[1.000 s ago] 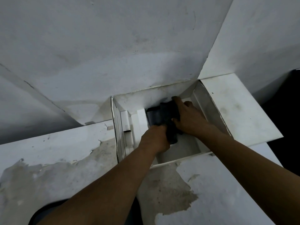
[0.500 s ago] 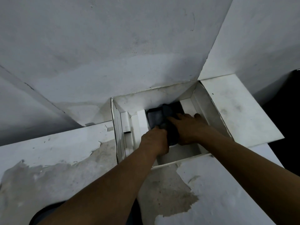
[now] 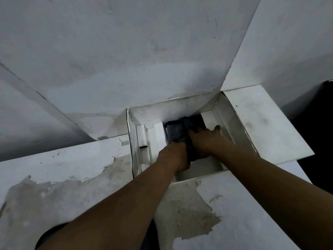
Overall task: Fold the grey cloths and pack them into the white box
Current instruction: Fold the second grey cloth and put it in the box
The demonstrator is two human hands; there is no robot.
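Right hand (image 3: pixel 203 139) lies flat, fingers spread, pressing the folded grey cloth (image 3: pixel 175 131) down inside the white box (image 3: pixel 232 123); left hand (image 3: pixel 175 156) meets the cloth's near edge, fingers tucked under, so we cannot tell its grip. Both forearms (image 3: pixel 243 168) cross the near rim; white inserts (image 3: pixel 159 136) crowd the cloth's left, with open floor nearer us.

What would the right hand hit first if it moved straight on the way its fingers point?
The right hand points into the white box, fingers resting on the folded grey cloth. Straight on, it would probably meet the far wall of the box first, though depth is unclear.
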